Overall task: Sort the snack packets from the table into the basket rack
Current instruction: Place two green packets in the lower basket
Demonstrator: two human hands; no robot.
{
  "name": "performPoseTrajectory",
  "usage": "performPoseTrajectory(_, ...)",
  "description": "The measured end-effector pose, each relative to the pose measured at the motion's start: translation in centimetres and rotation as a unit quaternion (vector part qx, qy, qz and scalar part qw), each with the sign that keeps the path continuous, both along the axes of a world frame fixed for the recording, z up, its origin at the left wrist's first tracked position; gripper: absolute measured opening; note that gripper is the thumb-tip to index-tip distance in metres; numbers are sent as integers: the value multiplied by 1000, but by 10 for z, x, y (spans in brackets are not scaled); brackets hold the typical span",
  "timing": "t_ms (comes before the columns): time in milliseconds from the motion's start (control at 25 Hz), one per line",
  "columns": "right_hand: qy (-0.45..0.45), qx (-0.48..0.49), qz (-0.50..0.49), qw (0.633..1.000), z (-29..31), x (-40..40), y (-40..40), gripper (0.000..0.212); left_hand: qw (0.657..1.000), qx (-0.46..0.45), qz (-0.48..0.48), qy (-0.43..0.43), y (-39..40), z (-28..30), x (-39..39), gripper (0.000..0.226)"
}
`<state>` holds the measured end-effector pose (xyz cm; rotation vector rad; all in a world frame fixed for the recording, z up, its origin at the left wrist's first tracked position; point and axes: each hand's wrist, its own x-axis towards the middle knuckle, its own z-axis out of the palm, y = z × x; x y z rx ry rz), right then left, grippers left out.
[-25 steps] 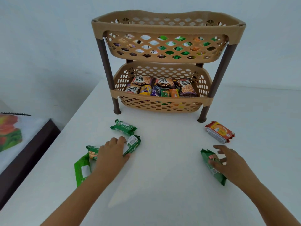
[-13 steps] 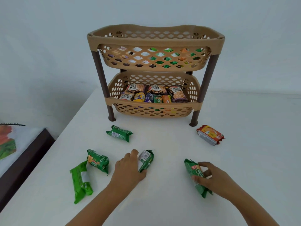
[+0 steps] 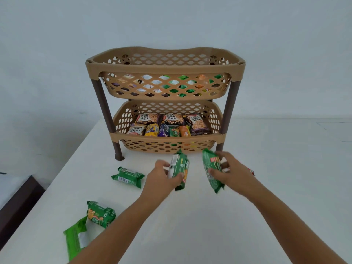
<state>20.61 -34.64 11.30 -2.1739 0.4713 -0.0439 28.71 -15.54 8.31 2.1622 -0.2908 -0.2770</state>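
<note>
A tan two-tier basket rack (image 3: 165, 67) with brown legs stands at the back of the white table (image 3: 285, 187). Its lower basket holds peanut and other packets; green and orange packets show through the upper basket's lattice. My left hand (image 3: 162, 178) grips a small green packet (image 3: 181, 168), lifted off the table just in front of the lower basket. My right hand (image 3: 232, 174) grips another green packet (image 3: 211, 170) beside it, also raised. Three green packets lie on the table at left (image 3: 128, 176), (image 3: 101, 214), (image 3: 76, 239). A red packet (image 3: 251, 171) is mostly hidden behind my right hand.
A dark-framed piece of furniture (image 3: 17, 202) sits low beyond the table's left edge. A plain pale wall stands behind the rack. The table's left edge runs diagonally from the rack's left leg toward the bottom left.
Both hands have picked their green packets up off the table and carried them forward toward the rack's lower basket. The view has tilted up and back.
</note>
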Motion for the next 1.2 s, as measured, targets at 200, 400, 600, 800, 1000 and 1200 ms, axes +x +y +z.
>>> performPoseTrajectory(200, -178, -79, -27, 980, 40, 91, 4, 62, 997, -53, 34, -54, -55, 46, 68, 45)
performPoseTrajectory(400, -90, -226, -41, 969, 34, 157, -6, 60, 998, -2, 36, -48, -92, 55, 128, 57)
performPoseTrajectory(600, 93, -329, -46, 939, 10, 190, -29, 58, 995, 91, -31, -16, -130, 36, 161, 70)
performPoseTrajectory(800, 185, -355, -35, 916, 0, 205, -42, 44, 986, 155, -53, 42, -154, 21, 168, 73)
performPoseTrajectory(1000, 218, -426, 6, 878, 4, 207, -44, 35, 970, 224, -87, 46, -164, 15, 173, 45)
performPoseTrajectory(1200, 227, -467, 27, 854, 3, 205, -42, 40, 928, 337, -159, -13, -161, 12, 173, 32)
